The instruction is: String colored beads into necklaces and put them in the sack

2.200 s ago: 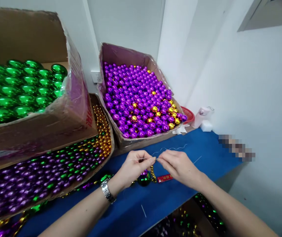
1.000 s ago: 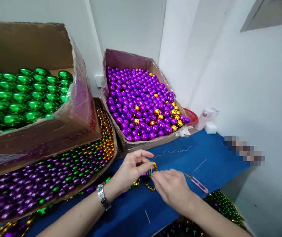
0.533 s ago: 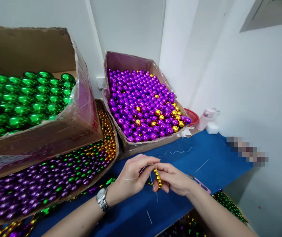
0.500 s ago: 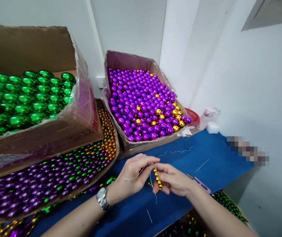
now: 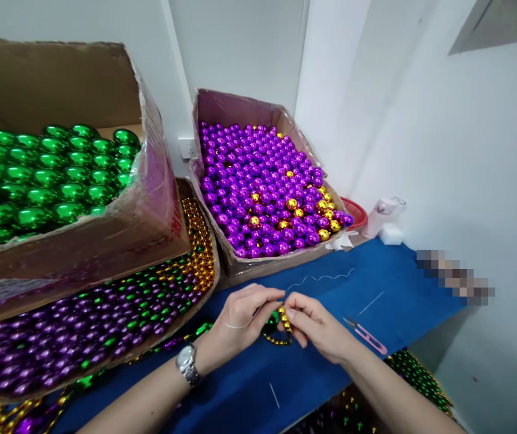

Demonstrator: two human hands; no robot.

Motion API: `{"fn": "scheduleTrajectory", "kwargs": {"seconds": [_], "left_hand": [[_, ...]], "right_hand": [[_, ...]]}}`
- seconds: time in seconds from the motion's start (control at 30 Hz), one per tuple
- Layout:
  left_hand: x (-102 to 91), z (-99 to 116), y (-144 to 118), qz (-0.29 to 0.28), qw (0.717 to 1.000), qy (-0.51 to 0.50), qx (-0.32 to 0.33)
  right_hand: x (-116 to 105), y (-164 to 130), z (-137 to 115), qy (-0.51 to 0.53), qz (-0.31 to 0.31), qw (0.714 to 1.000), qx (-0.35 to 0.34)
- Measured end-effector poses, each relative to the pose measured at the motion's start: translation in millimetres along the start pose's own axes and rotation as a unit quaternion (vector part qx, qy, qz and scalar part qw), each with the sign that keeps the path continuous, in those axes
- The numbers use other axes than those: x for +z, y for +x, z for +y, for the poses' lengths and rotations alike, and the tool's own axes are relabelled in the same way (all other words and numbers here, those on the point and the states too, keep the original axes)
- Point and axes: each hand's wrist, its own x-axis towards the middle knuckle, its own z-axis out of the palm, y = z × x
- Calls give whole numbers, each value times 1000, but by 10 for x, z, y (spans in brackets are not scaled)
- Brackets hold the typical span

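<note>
My left hand (image 5: 244, 319), with a metal watch on its wrist, and my right hand (image 5: 319, 325) meet over the blue table (image 5: 249, 380). Between their fingertips they pinch a strand of small gold beads (image 5: 284, 319) and a thin white thread. A loop of the gold strand lies on the cloth just below the fingers. A green bead shows under my left fingers. Pink thread snips (image 5: 367, 336) lie on the cloth just right of my right hand.
A cardboard box of purple and gold balls (image 5: 263, 187) stands behind my hands. At left, a box of green balls (image 5: 55, 181) sits above a box of bead strands (image 5: 105, 313). A wavy wire (image 5: 319, 278), a red dish (image 5: 355, 211) and more bead strands (image 5: 414, 377) lie around.
My hands came together on the gold bead strand and thread. The snips, near my right hand before, lie on the cloth. My hands have shifted slightly up and left.
</note>
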Motion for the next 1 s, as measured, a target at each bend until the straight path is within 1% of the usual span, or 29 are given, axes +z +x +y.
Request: {"fn": "scheduleTrajectory", "kwargs": {"seconds": [0.13, 0.23, 0.3, 0.33, 0.4, 0.43, 0.47, 0.5, 0.53, 0.57, 0.63, 0.7, 0.77, 0.87, 0.93, 1.0], "left_hand": [[47, -153, -70, 1, 998, 35, 60], [7, -210, -110, 23, 995, 69, 62], [-64, -200, -131, 20, 995, 90, 32], [-104, -183, -141, 13, 996, 94, 7], [-173, -132, -162, 2, 995, 61, -78], [-195, -102, -172, 3, 991, 15, -130], [-208, -71, -180, 6, 982, -54, -181], [-211, -41, -185, 10, 964, -140, -226], [-206, -13, -186, 16, 936, -233, -262], [-194, 11, -183, 24, 903, -320, -287], [-156, 47, -164, 48, 837, -453, -304], [-114, 62, -131, 72, 793, -528, -295], [-76, 59, -92, 80, 766, -574, -278], [-35, 36, -44, 86, 740, -611, -269], [-12, 16, -28, 97, 729, -622, -268], [13, -1, -24, 104, 725, -625, -269]], "right_hand": [[1, -5, 19, -8, -1, 1000, 5], [-20, -15, 44, -2, 2, 1000, 9], [-57, -31, 58, 4, 10, 1000, 7], [-78, -40, 64, 6, 13, 1000, 7], [-115, -52, 82, 9, 16, 1000, 8], [-126, -54, 95, 10, 16, 1000, 9], [-130, -51, 110, 12, 15, 1000, 10], [-127, -44, 127, 15, 14, 1000, 12], [-118, -32, 146, 19, 11, 1000, 14], [-104, -18, 165, 25, 8, 1000, 16], [-66, 10, 198, 42, 1, 999, 24], [-32, 26, 217, 65, -5, 997, 33], [-15, 17, 219, 90, -6, 995, 40], [-21, -46, 192, 130, 6, 991, 40], [-27, -99, 156, 157, 25, 987, 30], [-16, -135, 108, 204, 58, 977, 7]]}}
